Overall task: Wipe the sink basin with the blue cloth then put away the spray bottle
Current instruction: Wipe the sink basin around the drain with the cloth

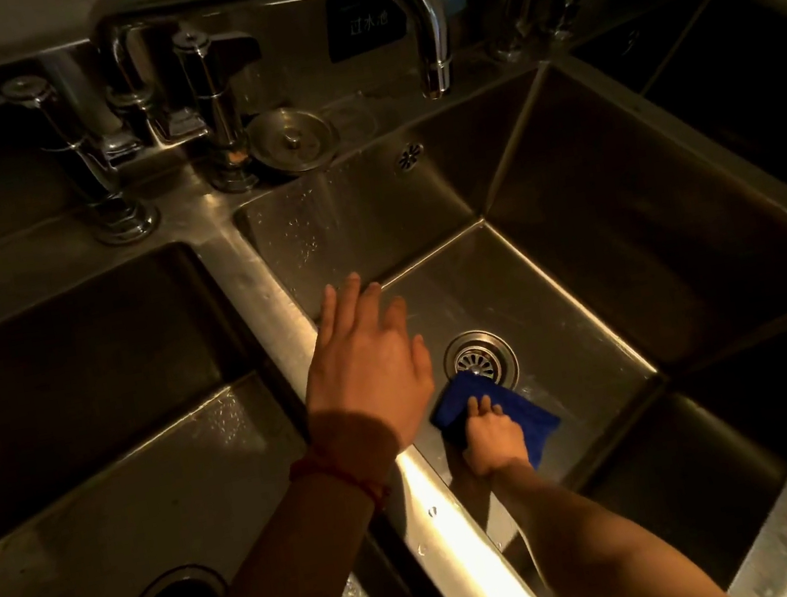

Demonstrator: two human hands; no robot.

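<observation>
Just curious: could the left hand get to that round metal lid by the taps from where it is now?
Probably yes: the left hand hovers open and empty above the divider, and nothing lies between it and the lid.

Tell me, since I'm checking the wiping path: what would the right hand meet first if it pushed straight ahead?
Probably the drain strainer: the right hand presses the blue cloth, whose front edge already reaches it.

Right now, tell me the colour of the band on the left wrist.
Red, a thin band on the left wrist; head view.
</observation>
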